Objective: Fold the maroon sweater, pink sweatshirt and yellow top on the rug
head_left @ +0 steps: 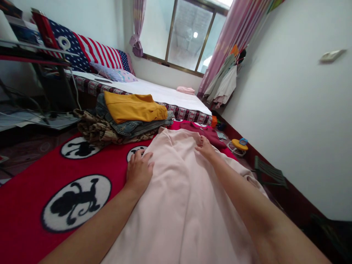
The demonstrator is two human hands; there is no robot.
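A pale pink garment (176, 190) lies spread out lengthwise in front of me, with soft creases down its middle. On its left edge rests my left hand (140, 169), fingers apart and pressing lightly on the cloth and the red blanket (30, 190) beneath. My right hand (206, 147) is at the garment's far right corner, its fingers bent around the edge of the fabric. Beyond that corner lies a dark red garment (211, 135), partly covered by the pink one.
Folded jeans (132, 128), yellow trousers (134, 106) and a patterned brown garment (96, 130) are stacked at the far left. Behind stands a bed (154, 90) with pillows. A cluttered desk (30, 60) is on the left; a green folding stool (271, 172) stands by the right wall.
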